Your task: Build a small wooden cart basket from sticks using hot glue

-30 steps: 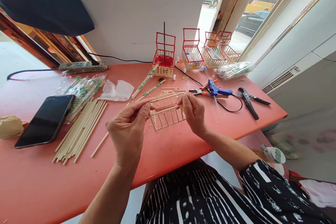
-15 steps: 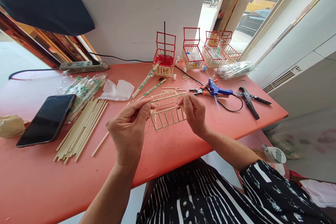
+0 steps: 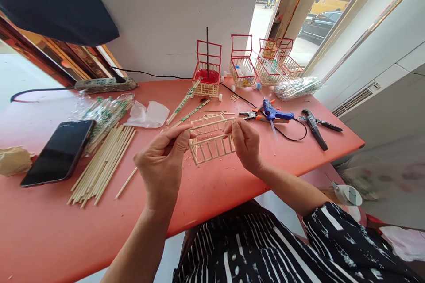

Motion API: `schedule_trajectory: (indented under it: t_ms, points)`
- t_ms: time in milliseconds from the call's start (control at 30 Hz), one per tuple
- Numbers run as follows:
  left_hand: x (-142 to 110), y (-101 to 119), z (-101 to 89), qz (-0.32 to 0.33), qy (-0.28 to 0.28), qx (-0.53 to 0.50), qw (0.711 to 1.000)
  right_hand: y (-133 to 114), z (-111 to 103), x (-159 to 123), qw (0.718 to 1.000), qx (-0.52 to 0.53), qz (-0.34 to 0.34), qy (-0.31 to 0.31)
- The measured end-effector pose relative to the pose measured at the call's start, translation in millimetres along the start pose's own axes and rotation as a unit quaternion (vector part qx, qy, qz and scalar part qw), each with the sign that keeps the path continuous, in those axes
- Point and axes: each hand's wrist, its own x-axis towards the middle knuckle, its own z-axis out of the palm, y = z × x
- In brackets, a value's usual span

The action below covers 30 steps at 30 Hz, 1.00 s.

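I hold a small basket frame (image 3: 212,143) made of pale wooden sticks just above the red table (image 3: 206,185), between both hands. My left hand (image 3: 164,161) pinches its left end with thumb and fingers closed. At the right end, my right hand (image 3: 245,141) grips the top rail the same way. Loose short sticks (image 3: 212,115) lie on the table right behind the frame.
A bundle of chopsticks (image 3: 102,161), a black phone (image 3: 59,150) and plastic wrappers (image 3: 148,114) lie at the left. A blue glue gun (image 3: 274,115), orange cutters (image 3: 257,116) and black pliers (image 3: 314,128) lie at the right. Red-framed baskets (image 3: 242,68) line the back wall.
Both hands keep the same hold on the stick frame; it has tilted and shifted only very slightly. Nothing else on the table has moved.
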Motion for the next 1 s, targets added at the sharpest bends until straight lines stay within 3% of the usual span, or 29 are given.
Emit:
schedule_trajectory:
  t_ms: [1000]
  points:
    - [-1.7,2.1,1.8,0.007,-0.003,-0.004,1.000,1.2,-0.3,-0.8,1.000,-0.003,-0.013,0.004]
